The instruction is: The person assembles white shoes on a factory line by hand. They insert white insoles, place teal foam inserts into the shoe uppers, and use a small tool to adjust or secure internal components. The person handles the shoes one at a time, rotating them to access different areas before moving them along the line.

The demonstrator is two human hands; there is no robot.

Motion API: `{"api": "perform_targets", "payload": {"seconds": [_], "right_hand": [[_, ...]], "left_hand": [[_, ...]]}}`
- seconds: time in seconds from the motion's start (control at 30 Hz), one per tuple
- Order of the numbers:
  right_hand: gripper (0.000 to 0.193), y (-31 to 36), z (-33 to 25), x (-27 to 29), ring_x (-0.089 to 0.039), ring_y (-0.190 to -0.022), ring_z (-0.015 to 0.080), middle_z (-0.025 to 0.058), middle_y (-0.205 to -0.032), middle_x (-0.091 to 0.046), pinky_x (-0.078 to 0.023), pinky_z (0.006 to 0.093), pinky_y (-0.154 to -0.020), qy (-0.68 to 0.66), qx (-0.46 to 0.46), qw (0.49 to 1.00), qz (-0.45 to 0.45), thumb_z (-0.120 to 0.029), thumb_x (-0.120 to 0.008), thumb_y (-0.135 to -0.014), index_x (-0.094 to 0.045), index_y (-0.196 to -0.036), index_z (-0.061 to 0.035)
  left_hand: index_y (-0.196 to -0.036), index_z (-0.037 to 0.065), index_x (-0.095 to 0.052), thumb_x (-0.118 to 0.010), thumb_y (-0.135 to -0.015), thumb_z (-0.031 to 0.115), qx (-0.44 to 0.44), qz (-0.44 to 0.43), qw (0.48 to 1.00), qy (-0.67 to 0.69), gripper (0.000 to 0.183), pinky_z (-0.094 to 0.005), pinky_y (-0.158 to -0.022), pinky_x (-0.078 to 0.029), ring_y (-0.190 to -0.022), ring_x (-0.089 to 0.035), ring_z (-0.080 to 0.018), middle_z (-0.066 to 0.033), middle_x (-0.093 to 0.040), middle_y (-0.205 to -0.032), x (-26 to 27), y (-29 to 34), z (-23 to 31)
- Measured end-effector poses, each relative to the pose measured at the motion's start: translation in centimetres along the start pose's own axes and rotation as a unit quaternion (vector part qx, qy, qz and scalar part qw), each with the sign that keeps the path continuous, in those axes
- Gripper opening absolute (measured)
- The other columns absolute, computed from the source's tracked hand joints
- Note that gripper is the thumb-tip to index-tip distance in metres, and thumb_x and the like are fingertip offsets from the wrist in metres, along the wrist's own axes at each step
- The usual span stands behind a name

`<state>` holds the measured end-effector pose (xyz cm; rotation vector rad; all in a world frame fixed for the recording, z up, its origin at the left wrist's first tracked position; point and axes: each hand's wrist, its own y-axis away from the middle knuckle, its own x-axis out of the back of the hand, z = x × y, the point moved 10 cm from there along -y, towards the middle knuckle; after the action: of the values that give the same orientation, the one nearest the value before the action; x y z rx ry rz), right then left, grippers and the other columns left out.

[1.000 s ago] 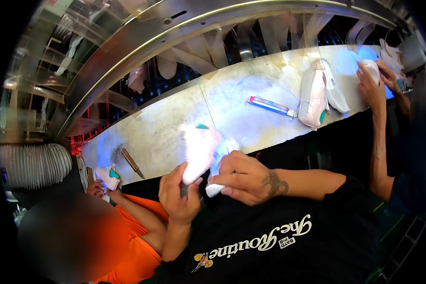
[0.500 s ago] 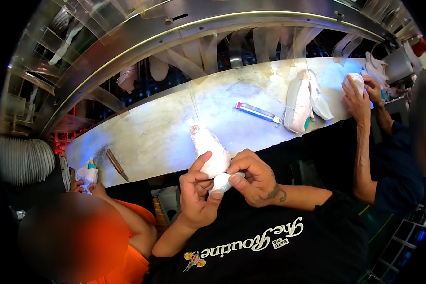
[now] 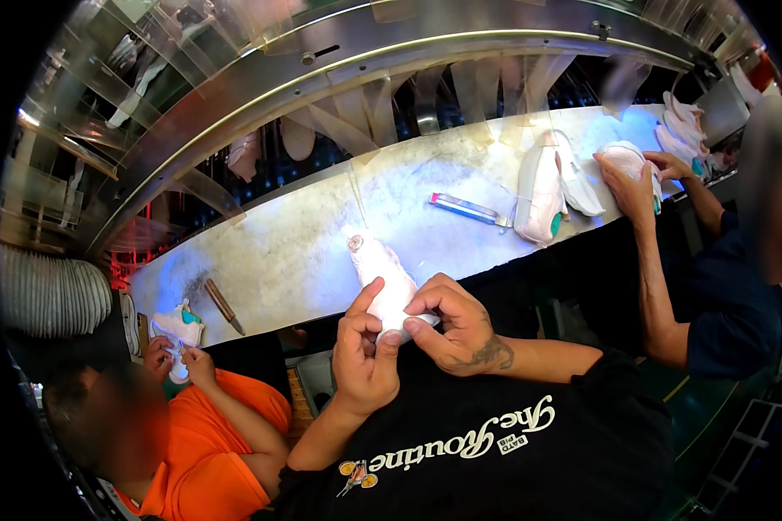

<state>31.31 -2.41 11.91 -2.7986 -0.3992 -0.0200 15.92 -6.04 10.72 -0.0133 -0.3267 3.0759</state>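
A white shoe upper, shaped as if on a last, points away from me over the front edge of the bench, bright under the light. My left hand grips its near end from the left, thumb and fingers closed. From the right, my right hand pinches a white rubber sole piece against that same end, index finger and thumb pressing. Most of the sole piece is hidden behind my fingers, so its full shape does not show.
On the bench lie a wooden-handled knife, a blue-and-pink cutter, a pale shoe and a loose sole. Left, an orange-shirted co-worker handles a shoe. Right, another co-worker holds a white shoe. Clear strips hang behind.
The sole piece, earlier showing below the upper's near end, now sits up against it, more covered by my fingers. The right co-worker's shoe has moved lower and left; the left co-worker leans back.
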Motion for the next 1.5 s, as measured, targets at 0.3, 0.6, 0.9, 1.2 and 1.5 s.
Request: {"api": "perform_targets", "payload": {"seconds": [0.3,0.6,0.9,1.2,1.5], "right_hand": [[0.015,0.5,-0.2,0.0,-0.056,-0.081,0.0124,0.0068,-0.099,-0.062,-0.046,0.0272,-0.072,0.016,-0.01,1.0,0.025,-0.001,-0.078,-0.096,-0.07,-0.109,-0.0018],[0.013,0.5,0.1,0.0,-0.056,-0.082,0.0109,0.0067,-0.099,-0.062,-0.047,0.0272,-0.072,0.0,-0.038,0.999,0.033,-0.002,-0.078,-0.097,-0.069,-0.106,-0.0018],[0.02,1.0,2.9,-0.3,-0.055,-0.084,0.0081,0.0054,-0.1,-0.06,-0.048,0.0273,-0.073,-0.142,-0.141,0.977,0.073,-0.003,-0.077,-0.098,-0.061,-0.109,-0.0025],[0.054,-1.7,-2.5,2.5,-0.063,-0.106,0.0239,0.0154,-0.124,-0.061,-0.058,0.0365,-0.089,0.145,0.069,0.986,-0.044,-0.019,-0.088,-0.089,-0.066,-0.134,0.0019],[0.042,-2.5,-1.7,1.3,-0.061,-0.141,0.044,0.0227,-0.14,-0.069,-0.05,0.0497,-0.117,0.124,0.037,0.977,-0.167,-0.011,-0.072,-0.1,-0.066,-0.139,0.0054]], "left_hand": [[-0.12,0.001,-0.047,-0.066,-0.111,0.011,-0.004,0.011,1.0,-0.001,0.024,-0.0263,-0.091,-0.055,-0.11,-0.064,-0.0131,-0.0309,-0.052,-0.161,0.2,0.7,-0.4],[-0.116,0.001,-0.045,-0.068,-0.11,0.008,-0.001,0.02,1.0,0.002,0.024,-0.0283,-0.091,-0.058,-0.113,-0.067,-0.0151,-0.0327,-0.054,-0.158,0.1,0.2,-0.2],[-0.114,0.003,-0.039,-0.07,-0.107,0.004,0.007,0.019,0.999,0.041,0.031,-0.0279,-0.091,-0.06,-0.117,-0.069,-0.0181,-0.035,-0.053,-0.157,0.3,-0.3,-0.6],[-0.128,0.0,-0.039,-0.081,-0.093,-0.003,0.049,-0.06,0.996,0.049,0.055,-0.0321,-0.085,-0.065,-0.112,-0.077,-0.0263,-0.0319,-0.057,-0.153,-1.4,-1.9,0.4],[-0.104,0.004,-0.061,-0.099,-0.074,0.013,-0.052,0.006,0.957,-0.285,0.05,-0.0395,-0.069,-0.058,-0.088,-0.069,-0.0321,-0.0154,-0.065,-0.107,-0.5,-2.6,4.5]]}}
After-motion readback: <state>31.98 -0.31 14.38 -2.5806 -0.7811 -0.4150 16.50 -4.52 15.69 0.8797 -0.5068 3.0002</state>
